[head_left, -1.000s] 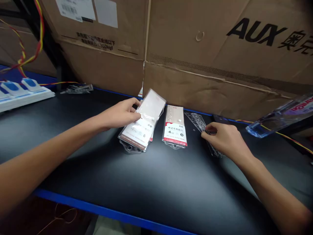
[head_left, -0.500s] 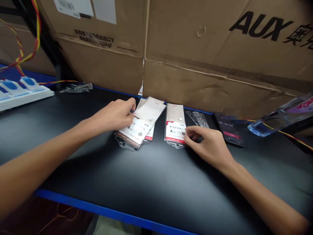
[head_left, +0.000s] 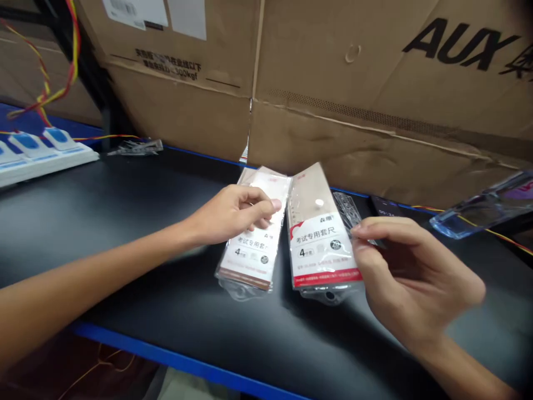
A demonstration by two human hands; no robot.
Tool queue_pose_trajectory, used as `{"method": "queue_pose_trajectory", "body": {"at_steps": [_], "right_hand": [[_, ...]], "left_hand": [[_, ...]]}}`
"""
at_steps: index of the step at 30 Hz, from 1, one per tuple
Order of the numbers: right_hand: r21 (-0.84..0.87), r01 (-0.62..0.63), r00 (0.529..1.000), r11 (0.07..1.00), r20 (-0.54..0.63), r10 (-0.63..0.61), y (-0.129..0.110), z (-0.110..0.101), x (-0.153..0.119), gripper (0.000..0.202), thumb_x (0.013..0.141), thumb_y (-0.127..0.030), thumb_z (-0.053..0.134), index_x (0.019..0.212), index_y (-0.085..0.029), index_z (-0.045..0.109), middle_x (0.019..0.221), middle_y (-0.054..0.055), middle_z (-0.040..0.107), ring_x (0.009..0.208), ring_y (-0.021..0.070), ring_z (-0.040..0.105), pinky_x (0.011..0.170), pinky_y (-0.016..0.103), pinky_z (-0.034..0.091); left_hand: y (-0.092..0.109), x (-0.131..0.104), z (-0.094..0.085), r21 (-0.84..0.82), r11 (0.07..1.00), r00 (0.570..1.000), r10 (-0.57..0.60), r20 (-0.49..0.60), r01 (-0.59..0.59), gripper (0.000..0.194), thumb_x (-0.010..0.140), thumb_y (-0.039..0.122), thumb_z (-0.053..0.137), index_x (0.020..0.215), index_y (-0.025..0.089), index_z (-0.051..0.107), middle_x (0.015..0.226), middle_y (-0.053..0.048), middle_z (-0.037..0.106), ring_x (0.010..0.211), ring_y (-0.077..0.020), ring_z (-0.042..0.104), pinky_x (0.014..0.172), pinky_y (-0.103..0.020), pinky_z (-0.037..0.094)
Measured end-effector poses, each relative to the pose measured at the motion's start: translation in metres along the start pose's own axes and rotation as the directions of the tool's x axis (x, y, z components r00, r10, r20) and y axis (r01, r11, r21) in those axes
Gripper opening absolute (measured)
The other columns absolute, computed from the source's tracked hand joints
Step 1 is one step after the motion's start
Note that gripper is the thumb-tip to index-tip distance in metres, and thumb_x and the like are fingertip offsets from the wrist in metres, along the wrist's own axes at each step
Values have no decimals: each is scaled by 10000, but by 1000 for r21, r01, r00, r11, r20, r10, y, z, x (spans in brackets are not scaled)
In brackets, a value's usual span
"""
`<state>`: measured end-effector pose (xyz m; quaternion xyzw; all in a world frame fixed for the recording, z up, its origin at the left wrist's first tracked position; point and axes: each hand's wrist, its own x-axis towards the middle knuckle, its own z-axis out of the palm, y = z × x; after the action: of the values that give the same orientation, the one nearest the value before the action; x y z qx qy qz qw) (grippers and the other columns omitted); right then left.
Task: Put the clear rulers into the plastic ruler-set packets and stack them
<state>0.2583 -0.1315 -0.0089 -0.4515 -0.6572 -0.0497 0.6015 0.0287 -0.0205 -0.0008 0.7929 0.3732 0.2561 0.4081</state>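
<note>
My right hand point(head_left: 416, 272) pinches the right edge of a clear ruler-set packet point(head_left: 322, 250) with a red-banded card. The packet is tilted up off the black table, its snap button and hang hole visible. My left hand point(head_left: 239, 214) is over another ruler-set packet point(head_left: 247, 266) with a brown-banded card. Its fingers are loosely bent and apart, nothing gripped between them; whether they touch the packet is hard to tell. This packet's top corner meets the lifted one. Part of a further packet shows behind its upper left edge.
Clear rulers point(head_left: 350, 208) lie behind the lifted packet, beside a phone point(head_left: 385, 206) partly hidden by my right hand. A clear bottle point(head_left: 478, 205) is at the right. A power strip point(head_left: 50, 155) and clear plastic pieces point(head_left: 137, 146) are at the left. A large cardboard box point(head_left: 312, 133) stands behind.
My right hand has taken hold of the red-banded packet and raised it nearer, tilting it. My left hand has shifted right across the brown-banded packet, which now lies straighter over the one beneath.
</note>
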Motion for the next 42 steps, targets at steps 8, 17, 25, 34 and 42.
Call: {"method": "queue_pose_trajectory", "body": {"at_steps": [8,17,25,34,42], "right_hand": [[57,76,990,995,114,-83,-1,0,-8,352,732,50,674,946,-219,745,871,24,719,757,191,681,613,324,532],[43,73,994,996,84,-76,-2,0,-7,308,768,-3,686,960,-238,737,922,50,709,812,210,677,603,327,546],[87,-42,868,995,496,-6,2,1,-16,451,844,-32,661,1240,-245,638,1278,108,588,720,133,629,666,326,603],[-77,-97,693,992,710,123,14,5,-7,178,816,-75,654,905,-211,579,983,22,581,771,137,568,720,298,512],[-95,-130,772,987,615,161,7,10,-11,289,693,-23,591,677,-223,383,687,-42,449,610,116,421,572,276,359]], "left_hand": [[-10,-4,3,504,834,973,160,165,-223,417,903,472,619,1206,187,644,1259,-111,660,1196,-307,594,1017,-424,450],[-6,1,-9,196,963,982,182,40,-186,237,825,181,548,1025,183,675,1150,-66,702,1140,-261,628,1042,-425,463],[18,-12,7,-544,820,972,-65,224,180,301,852,226,680,1075,221,477,948,-17,709,819,-209,732,701,-342,596],[18,-20,22,-410,850,888,-132,441,330,204,883,156,574,965,223,400,804,69,555,635,-88,581,539,-194,479],[21,-22,24,-421,854,873,-76,482,307,211,905,184,560,939,245,361,861,70,545,654,-97,544,566,-219,453]]}}
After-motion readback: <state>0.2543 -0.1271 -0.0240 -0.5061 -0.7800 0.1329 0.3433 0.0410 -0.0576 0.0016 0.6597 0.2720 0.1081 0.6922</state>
